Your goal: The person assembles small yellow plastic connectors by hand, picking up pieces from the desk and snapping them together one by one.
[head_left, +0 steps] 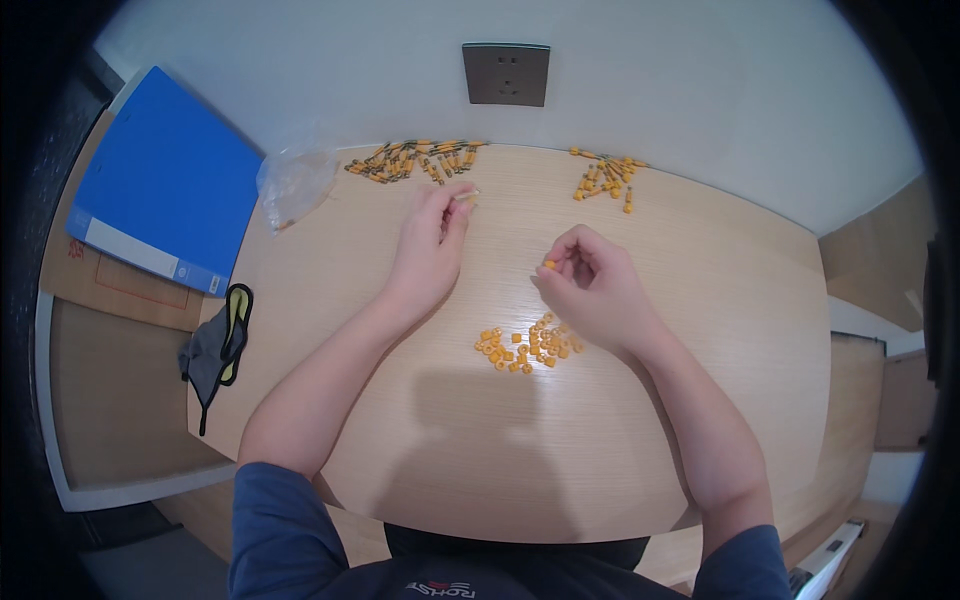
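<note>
My left hand (432,243) is closed in a pinch over the table, just in front of a pile of slim orange-and-dark-green rods (400,160). A small yellowish piece (471,202) shows at its fingertips, mostly hidden by them. Between the thumb and forefinger of my right hand (592,282) is a small orange cap (549,265). Close below that hand lies a loose scatter of small orange caps (517,350), some showing a round hole. Farther back on the right is a smaller group of rods with orange caps (605,178) on their ends.
A clear plastic bag (296,188) lies at the back left beside a blue binder (165,185). A grey item with black and yellow-green edging (218,345) rests on the left table edge. The table (700,290) meets a wall with a dark socket plate (506,75).
</note>
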